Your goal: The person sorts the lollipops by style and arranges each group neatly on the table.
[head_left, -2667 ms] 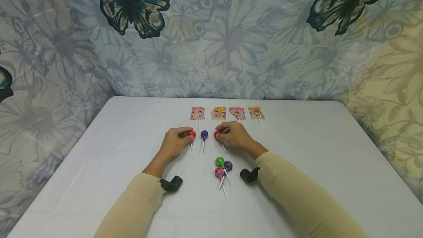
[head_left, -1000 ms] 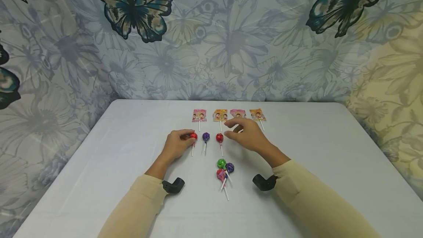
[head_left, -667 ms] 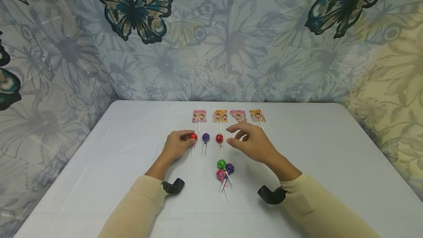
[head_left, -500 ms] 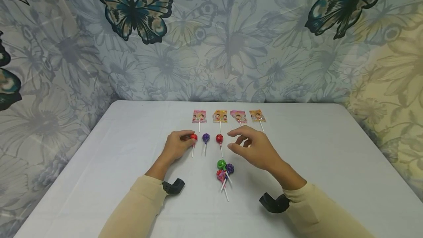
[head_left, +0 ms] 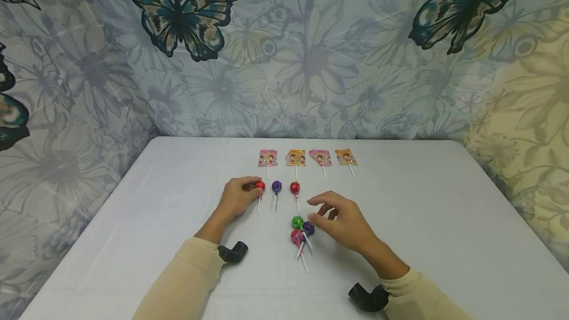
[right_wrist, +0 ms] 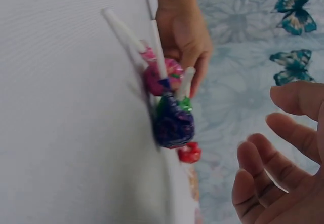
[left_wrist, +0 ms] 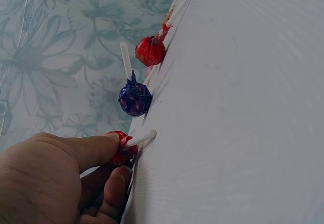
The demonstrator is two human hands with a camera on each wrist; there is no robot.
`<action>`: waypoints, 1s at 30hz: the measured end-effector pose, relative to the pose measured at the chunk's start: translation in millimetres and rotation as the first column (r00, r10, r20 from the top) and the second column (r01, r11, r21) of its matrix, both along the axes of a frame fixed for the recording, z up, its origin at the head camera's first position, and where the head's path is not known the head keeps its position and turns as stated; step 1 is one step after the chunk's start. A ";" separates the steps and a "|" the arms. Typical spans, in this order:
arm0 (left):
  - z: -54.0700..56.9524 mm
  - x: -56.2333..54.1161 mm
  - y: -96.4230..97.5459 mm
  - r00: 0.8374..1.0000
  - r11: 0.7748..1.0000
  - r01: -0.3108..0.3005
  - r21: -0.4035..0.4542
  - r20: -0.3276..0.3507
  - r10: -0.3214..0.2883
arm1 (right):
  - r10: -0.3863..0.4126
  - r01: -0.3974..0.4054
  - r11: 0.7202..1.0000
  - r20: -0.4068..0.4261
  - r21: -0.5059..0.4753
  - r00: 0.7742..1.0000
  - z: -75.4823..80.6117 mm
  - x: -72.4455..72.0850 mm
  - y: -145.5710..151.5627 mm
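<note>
My left hand (head_left: 236,197) pinches the head of a red-wrapped lollipop (left_wrist: 120,152) between thumb and fingers, its white stick pointing toward me on the table. To its right lie a purple lollipop (head_left: 276,186) and a second red lollipop (head_left: 295,188). My right hand (head_left: 344,220) holds nothing; its fingers are relaxed and apart. It hovers just right of a small pile made up of a green lollipop (head_left: 297,221), a purple lollipop (right_wrist: 174,125) and a pink-red lollipop (head_left: 296,236). Their sticks cross one another.
Behind, a row of flat-packet lollipops lies on the white table (head_left: 200,162): a pink packet (head_left: 267,157), an orange packet (head_left: 296,157), another pink packet (head_left: 321,157) and another orange packet (head_left: 345,156). A butterfly-patterned cloth (head_left: 306,63) hangs beyond the table's far edge.
My right hand has let go of the second red lollipop, drawn away to the right, then come back toward me beside the pile. My left hand keeps its pinch on the first red lollipop.
</note>
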State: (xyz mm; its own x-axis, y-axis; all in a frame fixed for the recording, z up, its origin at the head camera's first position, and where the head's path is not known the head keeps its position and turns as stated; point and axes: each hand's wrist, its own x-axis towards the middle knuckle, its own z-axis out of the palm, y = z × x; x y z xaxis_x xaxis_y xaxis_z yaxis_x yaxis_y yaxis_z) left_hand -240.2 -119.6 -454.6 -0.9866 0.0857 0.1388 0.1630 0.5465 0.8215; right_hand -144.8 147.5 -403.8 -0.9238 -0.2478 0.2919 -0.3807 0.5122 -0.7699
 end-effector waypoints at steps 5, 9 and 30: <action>-1.0 -0.1 0.7 1.000 1.000 0.003 -0.003 0.007 -0.003 | 0.007 -0.006 1.000 0.028 -0.022 1.000 -12.4 -0.7 0.3; -1.1 -0.4 0.7 1.000 1.000 -0.002 -0.004 0.005 0.002 | 0.022 -0.021 0.999 0.026 -0.029 0.999 -19.1 -2.0 0.5; -1.3 -2.2 -0.4 1.000 1.000 0.001 -0.002 0.021 -0.001 | 0.056 -0.066 0.988 0.078 0.136 0.995 -40.3 -4.3 1.2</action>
State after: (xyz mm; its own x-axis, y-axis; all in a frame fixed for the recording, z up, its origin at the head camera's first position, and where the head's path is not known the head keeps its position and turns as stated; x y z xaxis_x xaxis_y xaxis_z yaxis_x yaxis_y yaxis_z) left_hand -242.4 -120.0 -455.9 -0.9893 0.0867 0.1177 0.1460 0.5478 0.8238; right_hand -149.0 148.8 -444.2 -0.9234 -0.3378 0.1823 -0.3593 0.5932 -0.7204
